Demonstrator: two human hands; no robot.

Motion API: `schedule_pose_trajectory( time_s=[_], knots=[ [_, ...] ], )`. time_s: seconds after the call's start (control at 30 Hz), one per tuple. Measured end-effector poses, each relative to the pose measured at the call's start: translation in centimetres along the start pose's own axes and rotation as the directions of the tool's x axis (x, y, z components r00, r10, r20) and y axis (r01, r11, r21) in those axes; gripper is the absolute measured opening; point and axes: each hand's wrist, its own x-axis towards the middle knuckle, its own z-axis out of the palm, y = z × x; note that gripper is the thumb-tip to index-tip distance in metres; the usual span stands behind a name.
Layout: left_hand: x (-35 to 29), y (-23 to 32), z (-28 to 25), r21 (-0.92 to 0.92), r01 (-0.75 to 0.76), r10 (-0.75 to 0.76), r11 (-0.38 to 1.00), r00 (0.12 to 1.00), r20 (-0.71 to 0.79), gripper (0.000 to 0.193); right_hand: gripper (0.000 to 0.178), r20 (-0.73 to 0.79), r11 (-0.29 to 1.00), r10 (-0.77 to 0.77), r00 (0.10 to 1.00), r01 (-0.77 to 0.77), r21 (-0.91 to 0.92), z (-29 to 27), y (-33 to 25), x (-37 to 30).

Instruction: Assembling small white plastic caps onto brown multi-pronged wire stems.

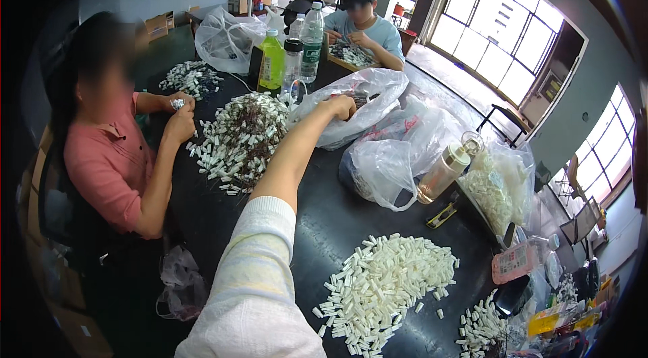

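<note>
My left hand (343, 107) stretches far across the dark table, at the mouth of a clear plastic bag (374, 118). Its fingers are curled down at the bag's near side; what they grip, if anything, is hidden. Inside the bag, just beyond the hand, thin brownish pieces (363, 98) show. Left of my forearm lies a heap of small white plastic pieces with dark thin wires (236, 135). A heap of plain white plastic pieces (391, 284) is spread nearer to me, right of my sleeve. My right hand is out of view.
A person in pink (111, 162) works at the left, another in light blue (368, 30) at the far side. Bottles (271, 64) stand behind the wired heap. Right of the bag are more bags (388, 162), a tumbler (442, 172) and a yellow-black cutter (442, 215).
</note>
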Motion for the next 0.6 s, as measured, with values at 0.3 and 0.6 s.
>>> schedule_pose_trajectory(
  time_s=[0.3,0.6],
  knots=[
    [3.3,-2.4,0.9,-0.099,0.02,0.0,0.995,0.981,0.195,0.04,0.034,0.042,1.0,0.018,0.999,-0.017,-0.025,-3.2,-5.1,5.8],
    [1.7,-3.1,1.6,-0.145,-0.091,0.099,0.985,0.994,0.049,0.039,0.033,0.071,0.998,0.047,0.996,-0.05,0.033,-1.5,-1.7,2.4]
  ],
)
